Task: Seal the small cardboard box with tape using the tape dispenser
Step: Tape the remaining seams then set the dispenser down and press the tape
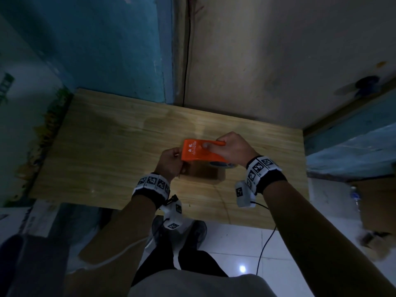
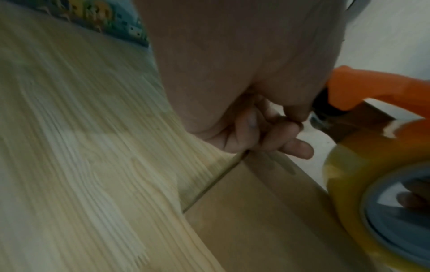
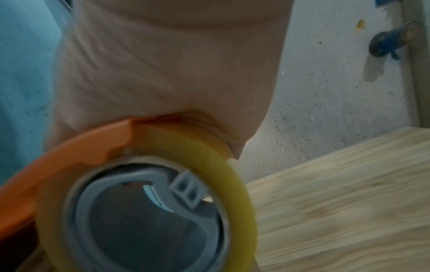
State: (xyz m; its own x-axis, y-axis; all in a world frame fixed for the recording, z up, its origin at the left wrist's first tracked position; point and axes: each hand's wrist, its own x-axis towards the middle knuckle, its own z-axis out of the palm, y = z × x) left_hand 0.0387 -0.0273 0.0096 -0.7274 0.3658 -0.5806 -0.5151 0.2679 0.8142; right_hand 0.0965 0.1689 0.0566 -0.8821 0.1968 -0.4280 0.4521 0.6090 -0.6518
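Your right hand (image 1: 233, 150) wraps its fingers around the orange tape dispenser (image 1: 200, 152), holding it just above the small cardboard box (image 1: 203, 173). The box sits on the wooden table (image 1: 107, 146), a little right of the middle and nearer the front edge than the back. The yellowish tape roll (image 3: 235, 184) rides on the dispenser's grey hub (image 3: 149, 211). Your left hand (image 1: 171, 162) is at the box's left end, by the dispenser's front; its fingers (image 2: 288, 145) are curled together there, and they seem to pinch the tape end, though the wrist view is too blurred to be sure.
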